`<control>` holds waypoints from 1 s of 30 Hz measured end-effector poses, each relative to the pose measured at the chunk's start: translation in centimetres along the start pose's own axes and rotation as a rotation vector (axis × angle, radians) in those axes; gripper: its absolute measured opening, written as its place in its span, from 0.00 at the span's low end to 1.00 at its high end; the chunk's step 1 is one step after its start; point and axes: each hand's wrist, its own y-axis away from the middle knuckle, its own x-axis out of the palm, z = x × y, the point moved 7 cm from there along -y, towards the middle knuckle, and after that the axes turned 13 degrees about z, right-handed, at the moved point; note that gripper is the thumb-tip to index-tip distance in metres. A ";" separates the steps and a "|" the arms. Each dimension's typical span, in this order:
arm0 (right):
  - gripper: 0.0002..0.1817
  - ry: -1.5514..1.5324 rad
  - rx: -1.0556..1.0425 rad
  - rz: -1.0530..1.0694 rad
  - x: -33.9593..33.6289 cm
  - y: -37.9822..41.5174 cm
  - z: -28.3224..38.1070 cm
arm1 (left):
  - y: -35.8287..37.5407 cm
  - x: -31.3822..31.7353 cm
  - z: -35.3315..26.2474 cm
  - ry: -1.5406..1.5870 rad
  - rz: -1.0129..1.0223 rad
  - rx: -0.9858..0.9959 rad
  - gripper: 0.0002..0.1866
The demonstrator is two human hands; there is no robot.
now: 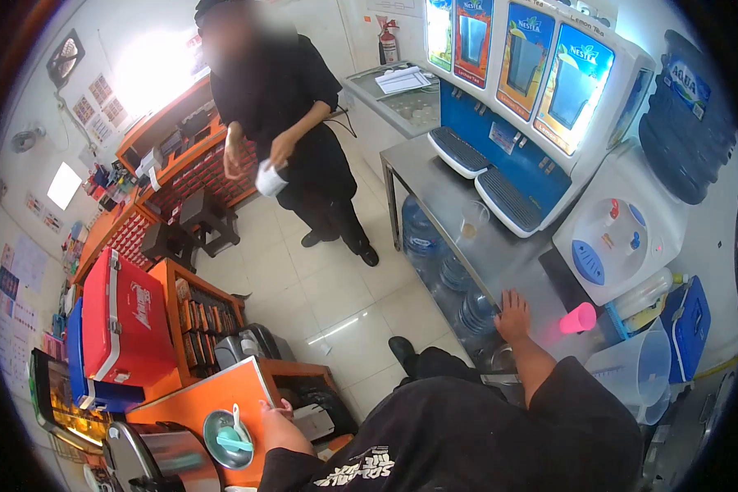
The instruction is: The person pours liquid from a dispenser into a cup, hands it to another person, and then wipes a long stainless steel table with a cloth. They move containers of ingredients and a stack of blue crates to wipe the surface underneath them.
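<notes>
My right hand (pixel 513 315) lies flat on the steel counter (pixel 500 261) near its front edge, fingers spread and holding nothing. To its right on the counter is a pink cup (pixel 579 318). Farther back on the same counter is a clear plastic cup (pixel 472 220). My left hand (pixel 277 408) is low by the edge of the orange table (pixel 250 379). Its fingers look apart and nothing shows in them. On that table, left of the hand, a metal bowl (pixel 213 426) holds a white spoon and pale green utensils (pixel 234 439).
A co-worker (pixel 275 107) in black stands ahead, holding something white (pixel 271 178). Drink dispensers (pixel 521 74) and a water dispenser (pixel 623 230) line the right side. Water jugs (pixel 422 225) stand under the counter. A red cooler box (pixel 131 320) and dark stools (pixel 201 213) are left.
</notes>
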 end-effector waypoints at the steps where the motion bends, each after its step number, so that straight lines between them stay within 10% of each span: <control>1: 0.44 -0.001 -0.005 0.006 -0.1 0.1 0.0 | -0.6 -0.2 0.0 0.009 -0.052 -0.056 0.23; 8: 0.43 -0.129 -0.091 -0.047 -1.5 1.0 0.3 | 2.0 1.2 3.3 -0.277 -0.158 -0.020 0.38; 10: 0.43 -0.214 -0.117 -0.082 -1.8 2.2 0.4 | -0.6 2.3 6.0 -0.385 -0.021 0.314 0.42; 13: 0.43 -0.277 -0.116 -0.087 -1.7 3.9 -0.2 | -1.8 5.1 15.8 -0.447 0.493 -0.483 0.30; 15: 0.43 -0.225 -0.098 -0.014 -0.9 4.5 -0.8 | 0.4 9.1 19.4 -0.644 0.274 -0.219 0.32; 23: 0.39 -0.067 -0.184 -0.035 -0.1 4.8 -1.8 | 20.2 31.1 33.4 -1.837 1.278 0.158 0.36; 30: 0.36 0.024 -0.168 -0.037 -0.3 4.8 -1.7 | 26.5 39.3 44.7 -1.871 1.553 0.579 0.53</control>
